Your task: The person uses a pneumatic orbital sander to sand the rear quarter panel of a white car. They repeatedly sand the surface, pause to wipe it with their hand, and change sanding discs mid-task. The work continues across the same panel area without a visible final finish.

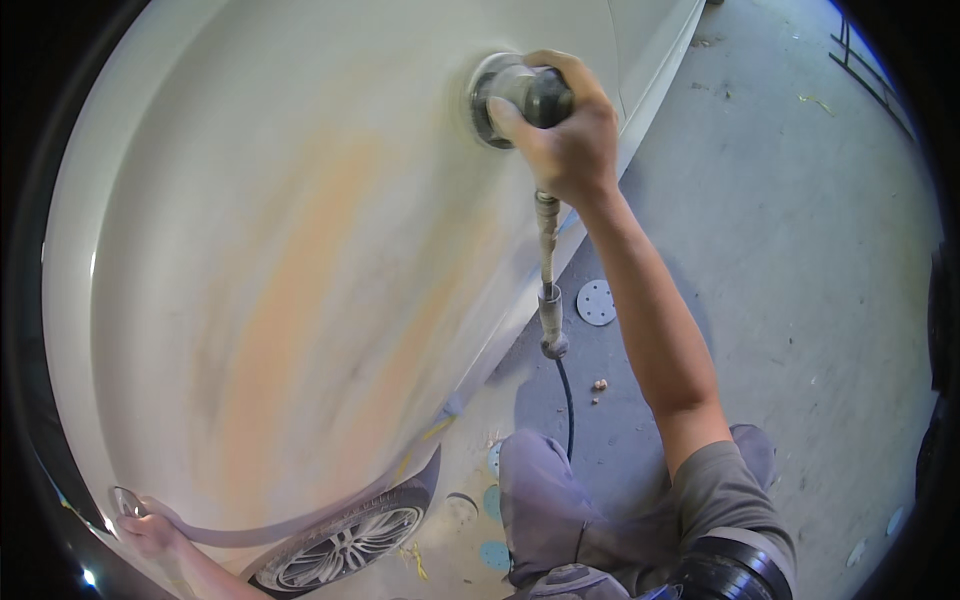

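My right hand (570,130) is wrapped over the top of a round air sander (505,85), whose pad lies against the pale car body panel (250,130). The sander and fingers are slightly blurred. From the tool an air hose with a metal coupling (550,310) hangs down toward my legs. Orange-tan streaks (300,280) with soft grey edges run along the panel. At the lower left, my left hand (150,532) curls at a shiny rounded piece (126,502) on the car's edge; its exact kind is unclear.
A car wheel (345,550) sits below the panel. A pale perforated sanding disc (597,302) lies on the grey floor (800,300), with several blue discs (494,555) near my knee. Small debris (600,385) is scattered about. A dark metal frame (870,75) stands at the far right.
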`<state>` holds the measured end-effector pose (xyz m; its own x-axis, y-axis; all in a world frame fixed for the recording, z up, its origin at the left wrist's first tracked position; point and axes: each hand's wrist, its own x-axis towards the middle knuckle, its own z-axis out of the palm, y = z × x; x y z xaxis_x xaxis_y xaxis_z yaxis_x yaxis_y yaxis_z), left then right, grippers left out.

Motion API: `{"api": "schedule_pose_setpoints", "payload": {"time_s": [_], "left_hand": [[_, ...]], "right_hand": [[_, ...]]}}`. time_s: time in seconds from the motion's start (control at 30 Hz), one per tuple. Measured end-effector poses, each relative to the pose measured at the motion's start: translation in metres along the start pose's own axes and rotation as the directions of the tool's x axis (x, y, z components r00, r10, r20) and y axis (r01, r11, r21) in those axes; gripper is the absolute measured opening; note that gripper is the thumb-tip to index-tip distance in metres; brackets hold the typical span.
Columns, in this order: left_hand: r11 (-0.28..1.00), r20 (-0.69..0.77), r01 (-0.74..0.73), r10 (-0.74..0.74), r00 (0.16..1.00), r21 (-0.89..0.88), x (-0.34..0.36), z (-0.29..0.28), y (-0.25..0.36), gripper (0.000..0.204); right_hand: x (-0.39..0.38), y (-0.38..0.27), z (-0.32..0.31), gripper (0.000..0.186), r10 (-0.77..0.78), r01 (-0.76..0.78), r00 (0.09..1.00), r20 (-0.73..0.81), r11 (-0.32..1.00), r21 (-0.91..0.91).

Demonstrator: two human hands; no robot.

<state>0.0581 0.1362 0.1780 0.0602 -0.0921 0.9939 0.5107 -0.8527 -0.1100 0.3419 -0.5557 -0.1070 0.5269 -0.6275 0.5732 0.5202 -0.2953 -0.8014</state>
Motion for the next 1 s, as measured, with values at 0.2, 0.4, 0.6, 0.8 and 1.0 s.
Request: {"api": "schedule_pose_setpoints", "payload": {"time_s": [0.2, 0.4, 0.6, 0.8, 1.0], "left_hand": [[0.998, -0.003, -0.025, 0.025, 1.000, -0.058, -0.002, 0.001, -0.004, 0.041], [0.996, 0.048, 0.089, -0.088, 0.995, -0.017, -0.003, 0.005, -0.010, 0.042], [0.989, 0.036, 0.144, -0.146, 0.989, 0.032, -0.005, 0.011, -0.008, 0.041], [0.997, -0.040, -0.082, 0.081, 0.996, -0.012, -0.006, 0.009, -0.014, 0.041], [0.997, -0.004, 0.060, -0.060, 0.998, -0.046, -0.011, 0.003, 0.001, 0.043]], "right_hand": [[0.048, -0.057, 0.006, 0.047, -0.168, 0.176, 0.982, 0.087, 0.979, -0.102], [0.011, -0.010, 0.004, 0.045, -0.154, 0.154, 0.988, -0.006, 0.988, -0.005], [-0.014, 0.020, -0.001, 0.044, -0.090, 0.090, 0.996, -0.016, 0.995, -0.031], [0.033, -0.060, 0.011, 0.045, -0.342, 0.348, 0.935, 0.093, 0.935, -0.062], [-0.066, -0.170, 0.040, 0.038, -0.411, 0.412, 0.779, 0.474, 0.905, 0.108]]}}
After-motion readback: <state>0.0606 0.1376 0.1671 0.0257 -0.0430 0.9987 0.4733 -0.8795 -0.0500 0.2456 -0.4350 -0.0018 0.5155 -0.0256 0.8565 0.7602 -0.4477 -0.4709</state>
